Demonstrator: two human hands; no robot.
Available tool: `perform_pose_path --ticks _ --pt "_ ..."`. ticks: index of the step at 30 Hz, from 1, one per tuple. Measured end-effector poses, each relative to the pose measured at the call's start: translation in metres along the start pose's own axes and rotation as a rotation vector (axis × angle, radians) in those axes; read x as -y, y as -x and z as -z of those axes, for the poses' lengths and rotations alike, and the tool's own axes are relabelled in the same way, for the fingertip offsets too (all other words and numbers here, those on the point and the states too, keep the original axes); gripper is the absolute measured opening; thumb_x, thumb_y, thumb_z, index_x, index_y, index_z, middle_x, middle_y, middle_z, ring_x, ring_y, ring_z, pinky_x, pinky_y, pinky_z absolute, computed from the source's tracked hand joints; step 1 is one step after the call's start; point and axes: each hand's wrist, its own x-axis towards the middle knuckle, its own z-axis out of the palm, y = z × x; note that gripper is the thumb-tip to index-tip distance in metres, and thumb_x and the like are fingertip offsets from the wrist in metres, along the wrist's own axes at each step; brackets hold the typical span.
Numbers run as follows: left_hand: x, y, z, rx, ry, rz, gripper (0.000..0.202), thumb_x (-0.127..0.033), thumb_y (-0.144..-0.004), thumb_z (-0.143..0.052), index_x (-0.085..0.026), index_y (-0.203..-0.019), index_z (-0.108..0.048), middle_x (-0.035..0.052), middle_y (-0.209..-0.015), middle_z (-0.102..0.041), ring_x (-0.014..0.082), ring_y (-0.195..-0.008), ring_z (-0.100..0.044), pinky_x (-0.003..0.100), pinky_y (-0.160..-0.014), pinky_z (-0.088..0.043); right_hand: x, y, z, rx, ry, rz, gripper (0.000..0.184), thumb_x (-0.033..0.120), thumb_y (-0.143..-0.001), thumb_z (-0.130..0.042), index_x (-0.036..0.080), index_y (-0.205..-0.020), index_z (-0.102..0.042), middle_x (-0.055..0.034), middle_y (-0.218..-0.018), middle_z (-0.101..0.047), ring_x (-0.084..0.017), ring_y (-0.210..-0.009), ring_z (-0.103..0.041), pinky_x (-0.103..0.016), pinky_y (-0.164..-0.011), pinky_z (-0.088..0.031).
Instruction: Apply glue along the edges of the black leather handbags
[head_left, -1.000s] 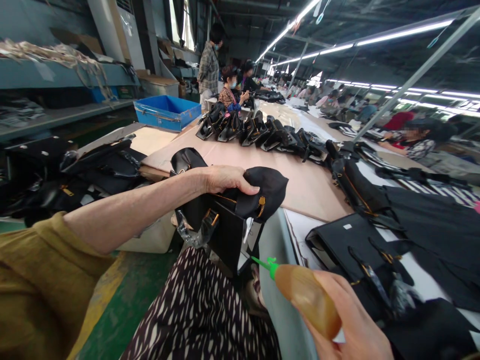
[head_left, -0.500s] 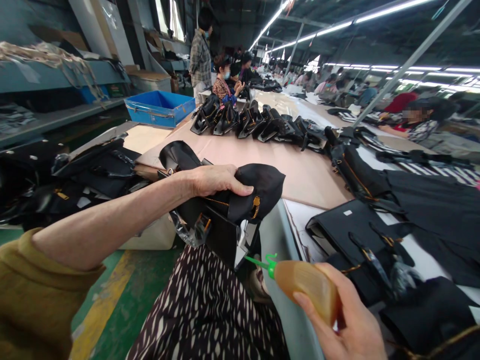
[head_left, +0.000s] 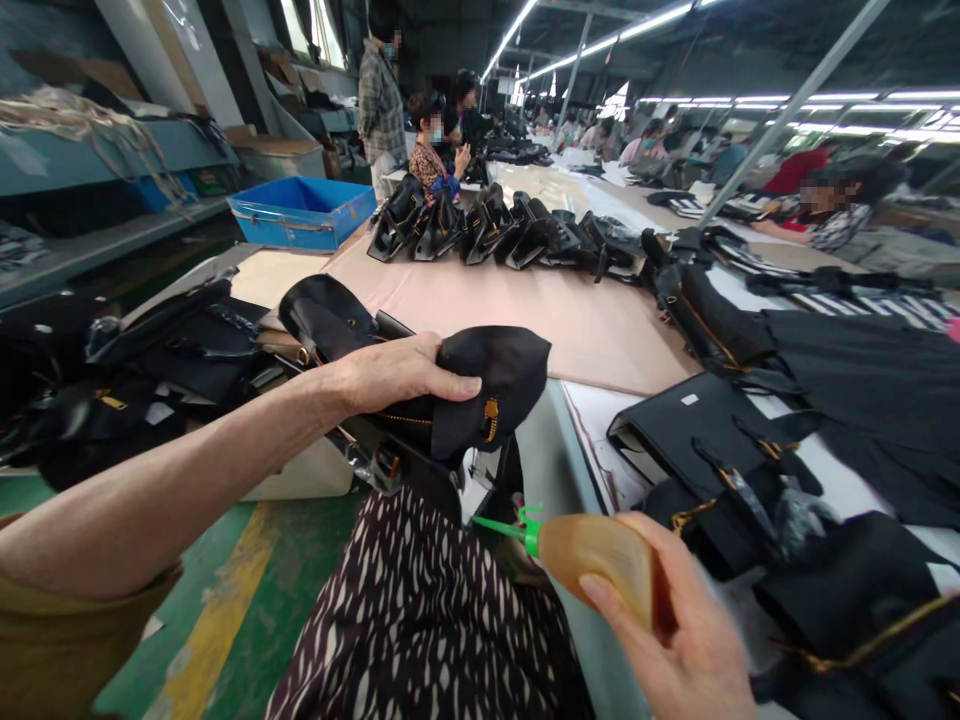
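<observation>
My left hand (head_left: 409,375) grips a black handbag (head_left: 491,370) over my lap, the thumb pressing on its dark fabric beside a gold zipper end. The bag lies tilted, and a white inner face shows at its lower corner. In my right hand (head_left: 675,620) is a squeeze glue bottle (head_left: 596,560), amber-coloured with a green nozzle. Its thin tip points left and sits at the white lower corner of the bag; whether it touches, I cannot tell. The fingers wrap round the bottle's base.
Several black bags (head_left: 480,225) stand in a row across the pinkish table (head_left: 480,300). More bags lie at right (head_left: 690,430) and in a pile at left (head_left: 142,370). A blue bin (head_left: 300,215) stands at the back left. Several people sit or stand farther off.
The bag, both hands and the bottle have shifted slightly left in view as the camera moved. The nozzle tip remains at the bag's lower corner. Both holds are unchanged.
</observation>
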Motion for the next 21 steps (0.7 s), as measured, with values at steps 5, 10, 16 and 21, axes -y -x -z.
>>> perform_pose_path --ticks 5,10,16,21 --pt "0.004 0.008 0.001 -0.024 -0.067 -0.035 0.028 -0.034 -0.068 -0.071 -0.016 -0.090 -0.071 0.0020 -0.084 -0.072 0.0160 -0.074 -0.064 0.026 -0.073 -0.050 0.002 0.002 0.001 0.038 -0.045 -0.147 0.036 0.046 -0.085 -0.054 0.026 -0.114 -0.048 -0.0010 -0.099 -0.059 -0.022 -0.083 -0.058 -0.028 -0.066 -0.047" --pt "0.008 0.012 0.000 -0.006 -0.053 -0.032 0.021 -0.032 -0.070 -0.070 -0.017 -0.084 -0.071 -0.0003 -0.081 -0.072 0.0135 -0.073 -0.063 0.022 -0.070 -0.049 -0.004 -0.007 -0.001 -0.016 0.051 0.072 0.031 0.040 -0.086 -0.056 0.025 -0.112 -0.048 -0.0025 -0.096 -0.058 -0.022 -0.077 -0.057 -0.029 -0.063 -0.045" --pt "0.009 0.025 -0.004 -0.108 -0.044 -0.062 0.022 -0.033 -0.071 -0.069 -0.017 -0.086 -0.070 -0.0004 -0.080 -0.071 0.0143 -0.072 -0.062 0.023 -0.068 -0.048 -0.003 -0.005 -0.004 -0.050 -0.121 -0.079 0.038 0.042 -0.082 -0.060 0.026 -0.114 -0.048 -0.0019 -0.098 -0.057 -0.021 -0.082 -0.057 -0.025 -0.066 -0.048" --pt "0.017 0.043 -0.013 -0.198 -0.180 -0.019 0.029 -0.041 -0.073 -0.065 -0.015 -0.083 -0.069 0.0020 -0.076 -0.068 0.0159 -0.068 -0.060 0.024 -0.063 -0.048 -0.006 -0.008 -0.002 -0.098 -0.598 -0.444 0.053 0.042 -0.071 -0.074 0.028 -0.115 -0.048 -0.0013 -0.101 -0.058 -0.023 -0.089 -0.056 -0.026 -0.074 -0.048"
